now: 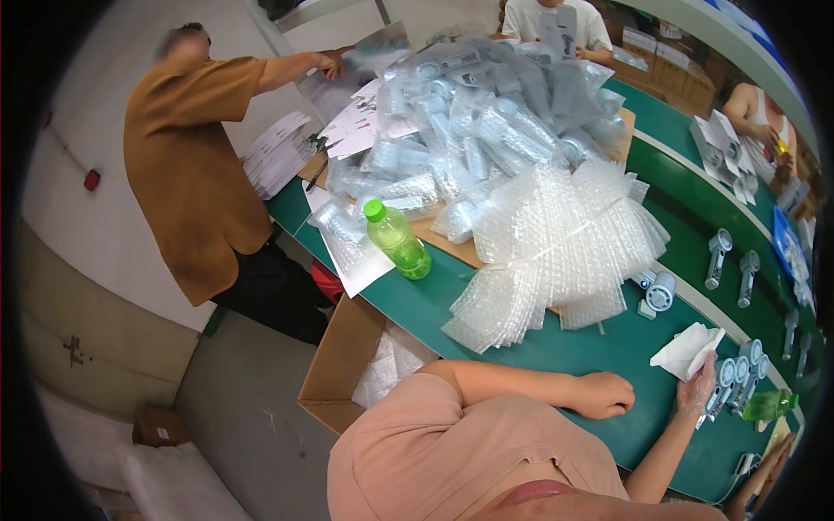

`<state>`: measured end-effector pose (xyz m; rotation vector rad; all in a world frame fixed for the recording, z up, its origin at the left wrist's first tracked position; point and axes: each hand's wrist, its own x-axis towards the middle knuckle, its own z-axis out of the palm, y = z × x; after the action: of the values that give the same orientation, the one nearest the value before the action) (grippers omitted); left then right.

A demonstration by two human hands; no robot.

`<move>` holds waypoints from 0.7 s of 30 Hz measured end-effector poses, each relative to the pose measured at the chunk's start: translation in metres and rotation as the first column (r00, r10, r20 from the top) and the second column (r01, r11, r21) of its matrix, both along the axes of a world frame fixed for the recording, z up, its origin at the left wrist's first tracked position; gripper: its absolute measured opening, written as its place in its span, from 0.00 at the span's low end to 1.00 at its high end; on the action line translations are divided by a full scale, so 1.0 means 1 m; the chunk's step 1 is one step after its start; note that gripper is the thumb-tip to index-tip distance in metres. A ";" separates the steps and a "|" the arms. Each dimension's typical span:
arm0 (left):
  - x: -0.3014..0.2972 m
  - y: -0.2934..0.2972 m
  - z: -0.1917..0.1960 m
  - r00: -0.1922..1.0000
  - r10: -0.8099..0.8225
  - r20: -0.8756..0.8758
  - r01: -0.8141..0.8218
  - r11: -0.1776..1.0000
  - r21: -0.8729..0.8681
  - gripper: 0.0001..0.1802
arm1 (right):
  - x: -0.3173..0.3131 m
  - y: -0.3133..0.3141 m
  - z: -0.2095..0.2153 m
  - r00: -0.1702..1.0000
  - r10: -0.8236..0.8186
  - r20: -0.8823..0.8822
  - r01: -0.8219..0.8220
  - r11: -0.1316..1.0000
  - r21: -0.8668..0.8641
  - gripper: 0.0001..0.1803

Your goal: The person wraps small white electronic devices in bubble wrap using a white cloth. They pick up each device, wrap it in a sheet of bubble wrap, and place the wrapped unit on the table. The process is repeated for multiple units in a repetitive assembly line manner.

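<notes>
Bubble sleeves (556, 247) on table (651, 391), wrapped packages (491, 126) heaped behind, bottle (400, 241) at left, handheld fans (724, 375) at right

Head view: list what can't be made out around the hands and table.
All in the head view:
Left hand: palm, hidden by its own curled fingers.
Right hand: some fingers, behind the white cloth.
Pile of bags: lower ones, covered by those on top.
Person in white shirt: top of head, cut off by the upper edge.

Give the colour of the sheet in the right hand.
The sheet is white; the head view shows it best.
</notes>
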<state>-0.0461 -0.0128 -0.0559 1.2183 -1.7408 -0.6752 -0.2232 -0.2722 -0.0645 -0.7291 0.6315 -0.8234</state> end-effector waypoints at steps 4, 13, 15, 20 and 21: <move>-0.001 0.003 0.002 1.000 0.029 -0.003 -0.029 1.000 -0.010 0.04 | 0.000 0.002 0.002 1.000 0.005 0.003 -0.005 1.000 -0.009 0.24; -0.004 0.002 -0.007 0.999 0.039 -0.030 -0.040 0.998 -0.047 0.04 | 0.005 0.010 0.010 1.000 -0.031 0.006 0.031 1.000 -0.005 0.23; -0.003 0.003 -0.005 0.999 0.031 -0.029 -0.031 0.999 -0.012 0.04 | 0.005 0.010 0.009 0.999 -0.043 -0.009 0.043 0.999 0.013 0.24; -0.001 0.006 0.001 1.000 0.017 -0.007 -0.017 1.000 0.004 0.04 | 0.006 0.010 0.009 1.000 -0.013 -0.001 0.013 1.000 0.022 0.25; -0.002 0.006 0.000 1.000 0.019 -0.008 -0.019 1.000 0.005 0.04 | 0.005 0.010 0.010 1.000 -0.012 0.002 0.012 1.000 0.026 0.25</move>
<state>-0.0485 -0.0065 -0.0555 1.2326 -1.7200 -0.6726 -0.2181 -0.2621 -0.0546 -0.7017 0.6438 -0.8255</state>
